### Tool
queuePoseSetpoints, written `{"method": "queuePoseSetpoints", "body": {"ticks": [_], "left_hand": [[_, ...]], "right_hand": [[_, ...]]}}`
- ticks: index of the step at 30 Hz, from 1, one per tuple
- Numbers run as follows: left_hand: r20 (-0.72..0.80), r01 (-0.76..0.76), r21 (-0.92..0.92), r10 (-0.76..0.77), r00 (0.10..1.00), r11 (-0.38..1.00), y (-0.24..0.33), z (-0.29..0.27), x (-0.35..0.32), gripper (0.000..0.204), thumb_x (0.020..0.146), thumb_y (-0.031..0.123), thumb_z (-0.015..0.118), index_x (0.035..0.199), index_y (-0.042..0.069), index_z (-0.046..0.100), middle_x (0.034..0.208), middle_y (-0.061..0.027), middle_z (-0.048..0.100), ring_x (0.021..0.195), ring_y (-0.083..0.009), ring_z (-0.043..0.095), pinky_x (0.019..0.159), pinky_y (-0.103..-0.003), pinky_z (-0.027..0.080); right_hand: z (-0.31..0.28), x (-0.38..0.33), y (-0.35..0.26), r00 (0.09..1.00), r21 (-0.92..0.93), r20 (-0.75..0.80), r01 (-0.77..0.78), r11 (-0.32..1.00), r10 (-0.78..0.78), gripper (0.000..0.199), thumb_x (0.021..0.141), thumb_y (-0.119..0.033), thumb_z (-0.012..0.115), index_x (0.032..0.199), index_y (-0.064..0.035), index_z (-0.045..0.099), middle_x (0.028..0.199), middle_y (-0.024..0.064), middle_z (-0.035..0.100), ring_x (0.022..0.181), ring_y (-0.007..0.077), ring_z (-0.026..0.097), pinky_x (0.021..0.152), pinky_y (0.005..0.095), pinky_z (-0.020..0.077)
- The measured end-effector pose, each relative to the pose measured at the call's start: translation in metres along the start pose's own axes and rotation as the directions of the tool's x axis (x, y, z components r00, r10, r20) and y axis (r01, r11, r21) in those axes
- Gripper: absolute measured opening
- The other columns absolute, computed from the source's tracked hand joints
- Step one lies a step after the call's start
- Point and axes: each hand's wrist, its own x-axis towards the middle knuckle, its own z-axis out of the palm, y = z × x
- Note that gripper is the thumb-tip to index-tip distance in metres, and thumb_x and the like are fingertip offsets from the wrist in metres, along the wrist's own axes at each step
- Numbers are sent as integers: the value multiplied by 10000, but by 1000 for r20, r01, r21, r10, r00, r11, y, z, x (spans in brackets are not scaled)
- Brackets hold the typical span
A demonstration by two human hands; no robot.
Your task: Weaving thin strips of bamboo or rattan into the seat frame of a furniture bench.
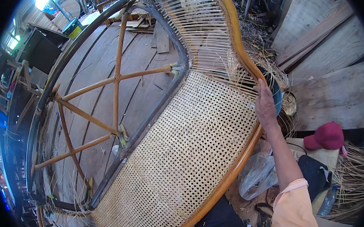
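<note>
A large rattan furniture frame (244,46) lies tilted across the middle of the view. Its outer rail is glossy yellow-brown. A pale cane webbing panel (188,143), woven with open holes, fills the lower section. Above it, the curved end holds loose parallel cane strands (198,28), denser near the right rail. My right hand (266,103) grips that outer rail at the right, where the strands meet the woven panel. Some of its fingers are hidden behind the rail. Braced rattan poles (118,77) cross inside the dark-edged base at left. My left hand does not show.
Beneath the frame runs a plank floor (97,61). A teal tub (279,93) stands behind my hand. At right are a dark red cap (326,136), a clear plastic bag (260,174), a plastic bottle (328,199), cane bundles (357,176) and leaning boards (339,95).
</note>
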Motion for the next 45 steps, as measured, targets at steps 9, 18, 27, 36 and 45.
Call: {"method": "queuePoseSetpoints", "body": {"ticks": [9, 18, 27, 36, 45], "left_hand": [[8, 37, -23, -37, 999, 999, -12, -2, -12, 544, 891, 495, 540, 1222, 64, 516, 1079, -107, 561, 962, -248, 534, 843, -444, 454], [6, 81, -42, -81, 997, 996, -26, -7, -23, 545, 890, 499, 536, 1226, 70, 510, 1101, -109, 558, 983, -253, 534, 852, -443, 456], [3, 98, -71, -98, 995, 993, -32, -10, -30, 547, 889, 503, 533, 1230, 76, 504, 1122, -110, 555, 1003, -257, 535, 861, -443, 457], [29, 97, -136, -94, 995, 986, -34, -5, -33, 549, 888, 507, 529, 1234, 82, 498, 1144, -112, 552, 1024, -262, 536, 871, -442, 459], [11, 34, -265, -32, 999, 964, -29, -18, -43, 550, 887, 511, 526, 1238, 89, 492, 1166, -113, 550, 1044, -267, 537, 880, -442, 461]], "right_hand": [[15, 31, 15, 994, -42, 53, 94, 995, -92, 594, 830, 11, 514, 1385, -35, 307, 1075, 176, 573, 1015, 308, 584, 934, 371, 447], [28, 33, 22, 989, -320, 102, 138, 937, -111, 649, 814, -75, 622, 1389, -65, 321, 1068, 158, 597, 1055, 328, 556, 943, 398, 431], [41, 31, 38, 985, -420, 112, 165, 892, -130, 549, 851, -47, 499, 1380, -76, 352, 1105, 165, 607, 1151, 348, 514, 1021, 418, 365], [15, 28, 26, 981, -236, 1, 189, 953, -194, 500, 839, 26, 479, 1330, -49, 425, 1140, 173, 591, 1146, 346, 512, 1023, 393, 368], [-46, -165, -100, 841, 490, 300, -541, 684, 450, 228, 927, -103, 485, 1113, 7, 557, 808, 73, 597, 763, 147, 590, 686, 286, 481]]}}
